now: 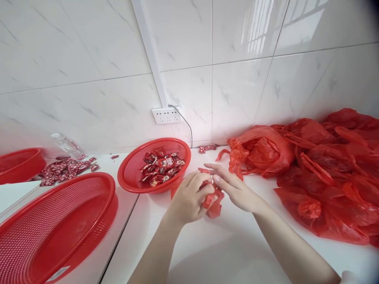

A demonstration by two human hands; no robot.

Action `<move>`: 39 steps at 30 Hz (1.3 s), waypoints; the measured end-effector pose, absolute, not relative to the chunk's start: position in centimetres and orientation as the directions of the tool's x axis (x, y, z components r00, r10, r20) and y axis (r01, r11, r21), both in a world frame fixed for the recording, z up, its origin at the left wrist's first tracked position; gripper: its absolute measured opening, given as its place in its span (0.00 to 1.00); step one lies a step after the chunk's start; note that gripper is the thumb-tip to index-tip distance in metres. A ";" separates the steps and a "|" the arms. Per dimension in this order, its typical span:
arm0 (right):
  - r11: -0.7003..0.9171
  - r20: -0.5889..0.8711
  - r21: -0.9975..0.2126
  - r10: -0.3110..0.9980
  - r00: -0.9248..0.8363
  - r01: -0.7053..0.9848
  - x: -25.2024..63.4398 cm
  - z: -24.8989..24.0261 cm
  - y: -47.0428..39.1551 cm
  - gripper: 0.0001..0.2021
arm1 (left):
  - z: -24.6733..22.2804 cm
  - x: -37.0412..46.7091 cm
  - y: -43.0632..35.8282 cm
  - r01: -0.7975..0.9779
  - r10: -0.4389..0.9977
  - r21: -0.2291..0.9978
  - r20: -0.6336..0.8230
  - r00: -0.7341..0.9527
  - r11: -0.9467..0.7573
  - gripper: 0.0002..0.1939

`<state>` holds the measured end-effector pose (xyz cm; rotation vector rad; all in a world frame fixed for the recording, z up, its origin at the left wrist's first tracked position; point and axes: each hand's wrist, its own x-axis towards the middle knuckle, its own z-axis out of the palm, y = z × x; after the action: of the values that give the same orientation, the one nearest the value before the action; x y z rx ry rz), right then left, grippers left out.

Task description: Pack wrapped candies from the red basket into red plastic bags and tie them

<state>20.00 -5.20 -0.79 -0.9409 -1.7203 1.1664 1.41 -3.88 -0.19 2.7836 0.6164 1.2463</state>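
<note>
My left hand (189,197) is closed around a bunched red plastic bag (215,208), whose crumpled lower part hangs out below the fingers. What the bag contains, if anything, is hidden. Beside it, my right hand (235,187) has its fingers stretched out, with the tips close to the bag; I cannot tell whether they touch it. Just behind and to the left of my left hand stands a round red mesh basket (126,173) holding several small red wrapped packets (162,163).
At the right lies a heap of red plastic bags (331,157). A large red basket (102,189) stands at the left front. Behind it are a pile of wrapped packets (63,171), a clear bottle (69,146) and another red basket (26,156). A power socket (166,115) is on the tiled wall.
</note>
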 end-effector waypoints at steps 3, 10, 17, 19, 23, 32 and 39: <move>0.235 0.124 -0.955 0.872 -0.474 0.182 20.0 -1.0 -5.0 0.20 | -0.7 1.2 -3.5 0.203 0.530 0.499 0.699 0.479 -0.842 0.16; 0.291 0.276 -0.956 0.854 -0.441 -0.035 19.4 -1.1 -4.4 0.16 | -0.9 1.7 -3.5 -0.167 0.722 0.907 0.410 0.557 -0.385 0.21; 0.171 0.221 -0.934 0.966 -0.132 -0.315 20.1 -1.4 -3.2 0.20 | -0.6 1.3 -2.7 -0.104 0.797 0.903 0.418 0.436 -0.417 0.17; 0.197 0.218 -0.904 0.976 -0.013 -0.379 21.0 -1.2 -2.8 0.18 | -0.3 0.3 -2.3 -0.048 0.815 0.903 0.408 0.412 -0.428 0.15; 0.307 0.195 -0.764 0.948 0.250 -0.567 23.2 -0.9 -1.5 0.17 | 0.5 -1.7 -1.2 0.059 0.852 0.897 0.395 0.343 -0.439 0.16; 0.174 0.125 -0.865 0.983 0.135 -0.471 24.3 -2.1 0.3 0.25 | 0.0 -2.2 0.8 0.357 0.918 0.888 0.151 0.366 -0.288 0.22; 0.394 0.057 -0.727 0.851 -0.522 0.562 21.8 -3.5 -2.0 0.36 | 0.0 -2.4 1.2 0.739 0.918 0.593 -0.002 0.398 -0.319 0.17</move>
<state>21.78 -2.04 -3.47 -1.2140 -2.2341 0.9239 -2.38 1.16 -0.01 2.1490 1.4119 0.4613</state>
